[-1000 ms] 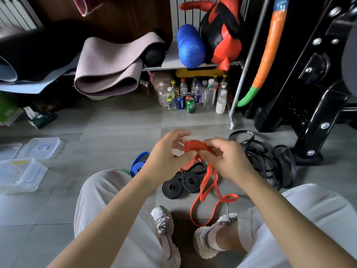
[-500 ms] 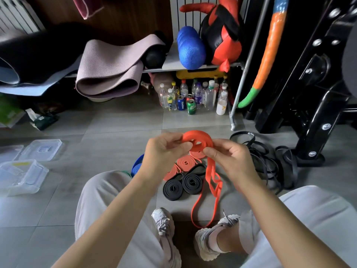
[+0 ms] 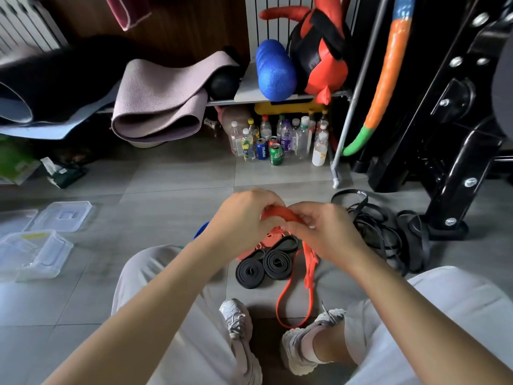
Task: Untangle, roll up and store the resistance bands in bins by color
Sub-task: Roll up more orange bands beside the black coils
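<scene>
1. Rolling in progress: an orange band [image 3: 280, 213] is pinched between the left hand [image 3: 244, 218] and the right hand [image 3: 324, 232] at the centre of the view, above the floor [image 3: 166, 195].
2. Change noted: half a second ago the coil was held up, open and flat-faced; now it is turned edge-on and covered by both hands, which have closed in on it. The loose tail [image 3: 294, 301] hanging toward 6 o'clock appears shorter than a second ago.
3. Left hand: curled closed, fingertips on the coil's left side.
4. Right hand: curled closed, thumb and fingers on the coil's right side, the tail fed from beneath it.
5. Finished stock: two black rolls [image 3: 263, 266] are laid at 6 o'clock of the hands, touching each other; orange rolls [image 3: 270, 237] just behind.
6. Pending stock: a black tangle [image 3: 380, 232] at 3 o'clock.
7. Clear bins [image 3: 36, 254] at 9 o'clock, well apart.
8. Judgement: the winding is partly done; storing is not yet begun.
</scene>
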Demonstrator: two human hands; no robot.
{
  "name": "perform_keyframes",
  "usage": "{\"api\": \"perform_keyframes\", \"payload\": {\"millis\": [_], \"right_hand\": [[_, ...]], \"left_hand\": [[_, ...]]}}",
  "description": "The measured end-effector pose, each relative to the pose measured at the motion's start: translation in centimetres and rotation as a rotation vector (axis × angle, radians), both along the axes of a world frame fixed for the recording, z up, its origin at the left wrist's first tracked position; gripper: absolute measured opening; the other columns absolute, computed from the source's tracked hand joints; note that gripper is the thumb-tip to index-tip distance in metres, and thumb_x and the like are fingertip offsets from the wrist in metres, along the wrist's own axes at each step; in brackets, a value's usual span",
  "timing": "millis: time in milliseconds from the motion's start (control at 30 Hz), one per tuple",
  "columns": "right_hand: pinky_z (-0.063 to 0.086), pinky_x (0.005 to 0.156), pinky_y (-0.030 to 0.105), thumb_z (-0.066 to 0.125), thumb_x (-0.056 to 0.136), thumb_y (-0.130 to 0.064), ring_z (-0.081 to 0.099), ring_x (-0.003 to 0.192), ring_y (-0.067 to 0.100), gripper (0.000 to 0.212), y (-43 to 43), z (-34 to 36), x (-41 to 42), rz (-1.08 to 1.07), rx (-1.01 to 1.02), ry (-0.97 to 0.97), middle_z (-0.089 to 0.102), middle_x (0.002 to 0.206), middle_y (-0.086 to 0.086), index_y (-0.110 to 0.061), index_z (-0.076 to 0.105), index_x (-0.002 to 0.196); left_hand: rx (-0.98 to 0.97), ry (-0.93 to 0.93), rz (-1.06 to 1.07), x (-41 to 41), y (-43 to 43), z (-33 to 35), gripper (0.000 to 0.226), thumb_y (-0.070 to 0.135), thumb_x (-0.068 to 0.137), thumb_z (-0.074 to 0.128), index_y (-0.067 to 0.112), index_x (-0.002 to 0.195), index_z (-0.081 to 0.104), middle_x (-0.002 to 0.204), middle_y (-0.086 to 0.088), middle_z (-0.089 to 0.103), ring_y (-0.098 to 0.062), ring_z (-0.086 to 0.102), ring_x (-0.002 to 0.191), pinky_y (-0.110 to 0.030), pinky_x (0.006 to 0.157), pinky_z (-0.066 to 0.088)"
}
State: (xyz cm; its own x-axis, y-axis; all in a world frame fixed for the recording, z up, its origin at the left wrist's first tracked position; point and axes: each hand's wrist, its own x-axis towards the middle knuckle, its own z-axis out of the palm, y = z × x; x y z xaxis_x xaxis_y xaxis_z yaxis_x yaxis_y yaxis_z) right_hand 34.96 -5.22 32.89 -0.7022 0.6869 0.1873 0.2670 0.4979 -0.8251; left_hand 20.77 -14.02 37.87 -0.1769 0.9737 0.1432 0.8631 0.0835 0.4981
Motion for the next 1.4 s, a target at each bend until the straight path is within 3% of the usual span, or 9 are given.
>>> {"api": "perform_keyframes", "payload": {"millis": [167,333,533,633,800,1033,1133,1300,1400], "right_hand": [[0.055,0.082,0.042,0.078,0.075,-0.018,0.071,0.078,0.011,0.016,0.6,-0.2,0.3,-0.062,-0.158,0.105,0.074,0.082,-0.006,-0.029,0.072,0.086],[0.056,0.08,0.035,0.079,0.073,-0.016,0.071,0.077,0.013,0.018,0.5,0.3,0.3,-0.095,-0.268,0.229,0.074,0.079,-0.004,-0.03,0.071,0.081],[0.055,0.071,0.021,0.071,0.067,-0.026,0.068,0.068,0.005,0.012,-0.2,1.1,-0.3,-0.079,-0.44,0.408,0.073,0.071,-0.008,-0.026,0.071,0.079],[0.057,0.076,0.03,0.072,0.067,-0.024,0.07,0.071,0.014,0.009,0.3,1.1,0.0,-0.044,-0.445,0.366,0.074,0.074,-0.001,-0.024,0.071,0.076],[0.056,0.079,0.045,0.076,0.077,-0.013,0.071,0.079,0.025,0.018,1.1,1.3,0.2,0.004,-0.273,0.175,0.075,0.082,0.004,-0.03,0.072,0.078],[0.055,0.074,0.032,0.078,0.074,-0.017,0.069,0.073,0.009,0.025,1.3,2.3,0.3,-0.023,-0.142,0.131,0.073,0.074,-0.011,-0.04,0.068,0.072],[0.048,0.071,0.012,0.078,0.075,-0.022,0.064,0.071,-0.006,0.027,1.4,3.2,0.5,-0.07,-0.037,0.109,0.066,0.069,-0.024,-0.045,0.063,0.073],[0.052,0.076,0.024,0.077,0.075,-0.016,0.069,0.076,0.007,0.02,1.0,2.5,0.6,-0.107,-0.177,0.231,0.074,0.079,-0.008,-0.034,0.069,0.081],[0.052,0.075,0.021,0.075,0.075,-0.011,0.069,0.075,0.005,0.026,0.8,2.0,0.3,-0.102,-0.285,0.346,0.073,0.077,-0.013,-0.035,0.069,0.083]], "left_hand": [[0.139,-0.153,0.104,-0.4,0.0,0.0,0.009,0.014,0.085,0.065,0.021,0.09,0.065,0.09,0.003,0.068,-0.015,0.062,0.087,-0.027,0.081,0.046],[0.253,-0.799,0.209,0.1,-0.1,-0.8,0.023,-0.003,0.087,0.059,0.019,0.085,0.061,0.079,-0.002,0.068,-0.01,0.068,0.073,-0.025,0.068,0.057],[0.291,-1.532,0.182,1.5,-0.2,-1.8,0.015,0.004,0.093,0.045,0.002,0.097,0.058,0.083,-0.005,0.072,-0.012,0.069,0.077,-0.021,0.067,0.055],[0.185,-1.421,0.189,1.0,-0.2,-1.7,0.011,0.004,0.093,0.047,0.004,0.099,0.056,0.086,-0.003,0.071,-0.012,0.068,0.078,-0.023,0.066,0.056],[0.071,-0.5,0.07,-0.9,0.5,0.2,0.031,0.012,0.081,0.071,0.026,0.106,0.06,0.098,0.009,0.066,-0.004,0.062,0.09,-0.018,0.082,0.05],[0.027,-0.287,0.062,-1.1,1.2,1.0,0.018,0.012,0.082,0.069,0.03,0.084,0.065,0.084,0.005,0.07,-0.016,0.065,0.084,-0.039,0.083,0.052],[0.1,-0.368,0.096,-0.6,1.1,1.0,0.024,0.009,0.084,0.067,0.032,0.08,0.063,0.081,0.005,0.07,-0.015,0.067,0.077,-0.036,0.08,0.054],[0.231,-0.867,0.173,0.6,1.2,0.8,0.018,-0.002,0.088,0.057,0.015,0.087,0.063,0.076,-0.004,0.067,-0.008,0.067,0.066,-0.022,0.066,0.057],[0.256,-1.277,0.19,1.3,1.1,-0.4,0.014,0.002,0.092,0.05,0.007,0.093,0.063,0.079,-0.006,0.07,-0.017,0.068,0.075,-0.025,0.068,0.058]]}}
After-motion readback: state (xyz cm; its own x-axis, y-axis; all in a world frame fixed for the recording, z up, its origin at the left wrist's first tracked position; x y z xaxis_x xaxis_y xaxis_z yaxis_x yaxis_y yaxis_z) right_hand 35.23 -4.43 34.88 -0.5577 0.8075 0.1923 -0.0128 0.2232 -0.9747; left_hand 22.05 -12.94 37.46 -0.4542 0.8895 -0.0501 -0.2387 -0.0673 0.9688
